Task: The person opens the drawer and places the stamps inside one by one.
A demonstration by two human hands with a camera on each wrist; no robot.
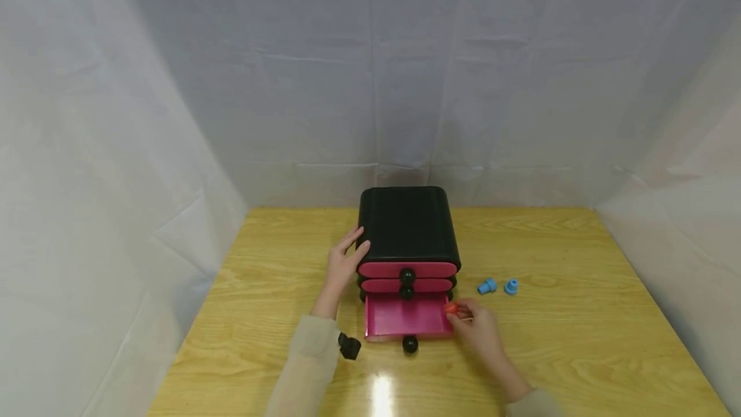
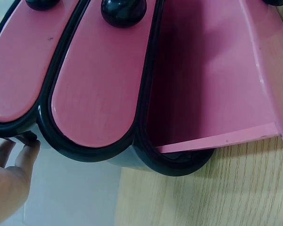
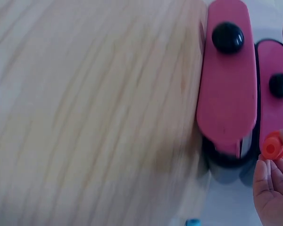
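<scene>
Head view: right hand (image 1: 480,330) pinches a small red cap (image 1: 451,307) at the right rim of the open bottom drawer (image 1: 405,317); the drawer lies just left of the grip. Left hand (image 1: 343,262), fingers straight, steadies the black cabinet (image 1: 408,224) on the bench (image 1: 579,340).

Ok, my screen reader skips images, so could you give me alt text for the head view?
A right hand pinches a small red piece at the open bottom drawer of a black chest; the left hand rests against its side.
</scene>
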